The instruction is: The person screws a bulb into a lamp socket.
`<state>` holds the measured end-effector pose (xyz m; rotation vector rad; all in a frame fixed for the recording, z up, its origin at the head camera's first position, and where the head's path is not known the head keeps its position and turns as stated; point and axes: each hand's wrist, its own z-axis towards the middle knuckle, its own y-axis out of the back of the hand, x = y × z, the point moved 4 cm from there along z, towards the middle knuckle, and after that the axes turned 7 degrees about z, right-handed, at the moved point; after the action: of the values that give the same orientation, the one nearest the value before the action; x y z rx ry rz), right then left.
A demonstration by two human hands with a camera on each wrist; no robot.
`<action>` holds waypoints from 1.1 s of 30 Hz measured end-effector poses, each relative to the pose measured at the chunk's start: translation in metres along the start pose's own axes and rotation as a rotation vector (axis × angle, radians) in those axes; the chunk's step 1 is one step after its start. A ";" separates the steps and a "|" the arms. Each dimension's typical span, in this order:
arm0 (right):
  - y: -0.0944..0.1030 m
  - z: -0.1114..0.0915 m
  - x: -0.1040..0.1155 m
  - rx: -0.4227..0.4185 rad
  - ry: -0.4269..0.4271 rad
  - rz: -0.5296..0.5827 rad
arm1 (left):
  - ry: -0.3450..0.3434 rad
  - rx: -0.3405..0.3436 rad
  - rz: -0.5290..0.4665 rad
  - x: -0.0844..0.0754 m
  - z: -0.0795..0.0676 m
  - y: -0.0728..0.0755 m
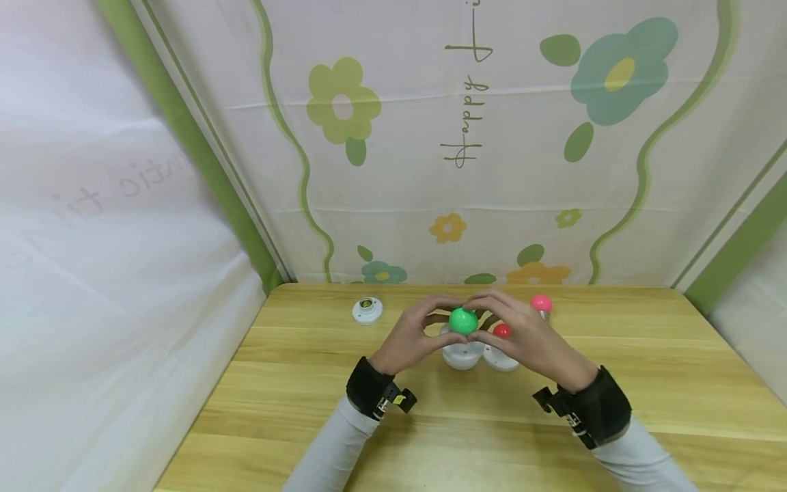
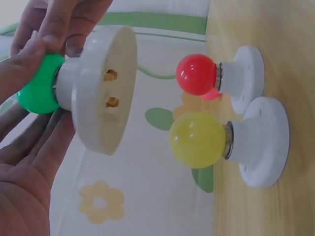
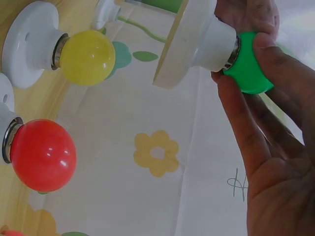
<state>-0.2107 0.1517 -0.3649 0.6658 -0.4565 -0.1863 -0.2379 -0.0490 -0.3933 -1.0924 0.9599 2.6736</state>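
Observation:
Both hands hold up a green light bulb (image 1: 464,321) seated in a white lamp holder (image 2: 106,88), tilted above the table. My left hand (image 1: 415,331) has its fingers against the holder's neck and its thumb at the bulb. From the other side, my right hand (image 1: 522,335) pinches the green bulb, fingertips close to its metal collar. Two brass contacts show on the holder's underside in the left wrist view. Nearby on the table stand a yellow bulb (image 2: 198,140) and a red bulb (image 2: 197,74), each in its own white holder. The head view hides the yellow bulb.
A bare lamp holder (image 1: 367,311) sits toward the table's back left. Behind the right hand is a pink bulb (image 1: 541,303) with its metal screw base showing. Printed fabric (image 1: 399,184) hangs along the wooden table's (image 1: 479,437) back edge, with more fabric at both sides.

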 end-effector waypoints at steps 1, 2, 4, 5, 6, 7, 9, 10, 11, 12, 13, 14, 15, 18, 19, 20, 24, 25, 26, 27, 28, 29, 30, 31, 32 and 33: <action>0.000 0.000 0.000 0.001 0.009 0.003 | 0.003 0.004 0.004 0.000 0.000 0.001; -0.001 0.001 0.000 0.002 0.017 0.011 | 0.008 0.007 0.005 0.000 0.000 0.002; -0.001 0.001 0.001 0.006 0.028 0.019 | 0.010 0.012 0.025 0.000 0.000 0.004; -0.001 0.000 0.000 0.006 0.029 0.026 | 0.008 0.014 0.041 0.000 0.000 0.005; -0.001 0.000 0.000 0.006 0.030 0.030 | 0.004 0.015 0.058 0.001 0.000 0.007; -0.001 0.000 0.000 0.005 0.027 0.035 | 0.004 0.016 0.072 0.001 -0.001 0.008; 0.000 -0.001 -0.001 0.007 0.020 0.041 | 0.004 0.015 0.103 0.003 -0.002 0.012; 0.001 -0.001 -0.002 0.007 0.014 0.040 | 0.004 0.014 0.118 0.003 -0.002 0.014; 0.002 -0.002 -0.002 0.007 0.009 0.038 | 0.010 0.012 0.128 0.004 -0.003 0.017; 0.002 -0.002 -0.002 0.008 0.006 0.035 | 0.020 0.010 0.138 0.005 -0.004 0.019; 0.003 -0.003 -0.003 0.008 0.001 0.032 | 0.030 0.008 0.144 0.006 -0.005 0.022; 0.004 -0.003 -0.003 0.009 -0.002 0.026 | 0.040 0.005 0.149 0.008 -0.007 0.025; 0.005 -0.003 -0.003 0.008 -0.003 0.021 | 0.053 0.002 0.151 0.009 -0.008 0.028; 0.006 -0.002 -0.004 0.007 -0.003 0.018 | 0.085 -0.015 0.153 0.013 -0.011 0.036; 0.007 -0.002 -0.004 0.007 -0.003 0.017 | 0.093 -0.020 0.152 0.015 -0.012 0.039; 0.007 -0.002 -0.004 0.006 -0.003 0.017 | 0.100 -0.025 0.155 0.017 -0.013 0.041; 0.007 -0.003 -0.006 0.007 -0.009 0.028 | 0.123 -0.037 0.162 0.026 -0.017 0.047; 0.007 -0.003 -0.006 0.008 -0.011 0.027 | 0.133 -0.037 0.162 0.028 -0.018 0.047; 0.007 -0.004 -0.007 0.008 -0.014 0.024 | 0.143 -0.035 0.164 0.031 -0.018 0.048; 0.007 -0.004 -0.007 0.008 -0.017 0.022 | 0.153 -0.033 0.164 0.033 -0.019 0.048; 0.007 -0.004 -0.007 0.009 -0.021 0.017 | 0.165 -0.031 0.163 0.036 -0.020 0.049; 0.007 -0.005 -0.008 0.009 -0.024 0.014 | 0.178 -0.029 0.164 0.038 -0.021 0.049; 0.007 -0.005 -0.008 0.009 -0.027 0.012 | 0.191 -0.025 0.167 0.041 -0.022 0.049; 0.007 -0.005 -0.008 0.009 -0.029 0.007 | 0.206 -0.019 0.167 0.043 -0.023 0.049; 0.007 -0.005 -0.009 0.008 -0.031 0.005 | 0.219 -0.014 0.169 0.045 -0.023 0.049; 0.007 -0.005 -0.009 0.007 -0.032 0.001 | 0.232 -0.006 0.169 0.047 -0.025 0.049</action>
<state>-0.2161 0.1630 -0.3670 0.6700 -0.4886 -0.1948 -0.2730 -0.1094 -0.4120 -1.4078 1.1287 2.7237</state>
